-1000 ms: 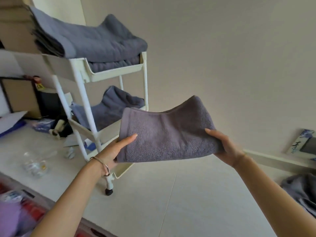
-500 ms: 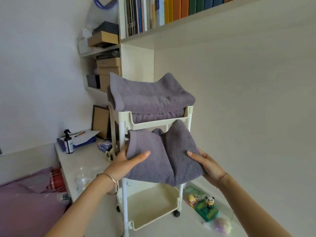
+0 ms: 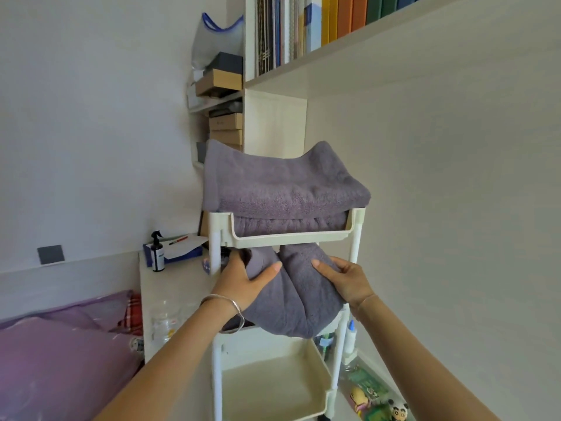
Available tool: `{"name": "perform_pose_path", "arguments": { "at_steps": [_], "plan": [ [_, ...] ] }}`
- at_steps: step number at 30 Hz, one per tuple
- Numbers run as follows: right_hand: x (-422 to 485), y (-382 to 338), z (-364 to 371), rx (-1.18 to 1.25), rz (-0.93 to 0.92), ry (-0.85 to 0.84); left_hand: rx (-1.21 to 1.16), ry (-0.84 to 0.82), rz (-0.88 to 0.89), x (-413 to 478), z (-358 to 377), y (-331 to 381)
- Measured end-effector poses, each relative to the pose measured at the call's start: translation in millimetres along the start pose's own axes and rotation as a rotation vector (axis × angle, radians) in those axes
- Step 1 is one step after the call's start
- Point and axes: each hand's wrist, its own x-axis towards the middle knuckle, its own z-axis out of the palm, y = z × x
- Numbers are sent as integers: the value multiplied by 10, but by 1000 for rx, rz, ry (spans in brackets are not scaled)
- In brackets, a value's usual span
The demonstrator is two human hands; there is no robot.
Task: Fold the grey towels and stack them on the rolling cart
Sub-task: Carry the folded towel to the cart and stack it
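Observation:
A cream rolling cart (image 3: 291, 237) stands in front of me with three tiers. Folded grey towels (image 3: 282, 189) are stacked on its top tier. I hold another folded grey towel (image 3: 296, 299) at the middle tier, its far part under the top tray and its near part sagging over the tier's front edge. My left hand (image 3: 243, 284) grips the towel's left side with the thumb on top. My right hand (image 3: 346, 278) grips its right side, thumb on top as well. The bottom tier (image 3: 273, 387) shows bare cream plastic.
A white desk (image 3: 170, 287) left of the cart carries a spray bottle (image 3: 157, 253), a blue box and a glass jar (image 3: 165, 322). A purple bed (image 3: 60, 354) lies at lower left. Bookshelves (image 3: 303, 34) hang above. Small toys (image 3: 382, 402) lie on the floor at lower right.
Both hands have carried the folded towel forward into the cart's middle tier, and the towel now sags between them. The view has swung onto the cart.

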Motion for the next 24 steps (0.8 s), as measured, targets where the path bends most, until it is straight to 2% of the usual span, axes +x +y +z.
{"name": "perform_pose_path", "arguments": {
  "at_steps": [5,10,14,18,24],
  "plan": [
    [168,55,34,-47,-2,74,198,38,-77,124,46,77],
    [301,29,167,-353,-116,87,411,35,-87,163,123,182],
    [391,-65,259,-396,-214,140,396,83,-97,214,163,129],
    [430,26,238,-518,-149,120,457,95,-129,187,228,20],
    [450,39,208,-484,-140,117,499,190,-68,165,348,-80]
  ]
}}
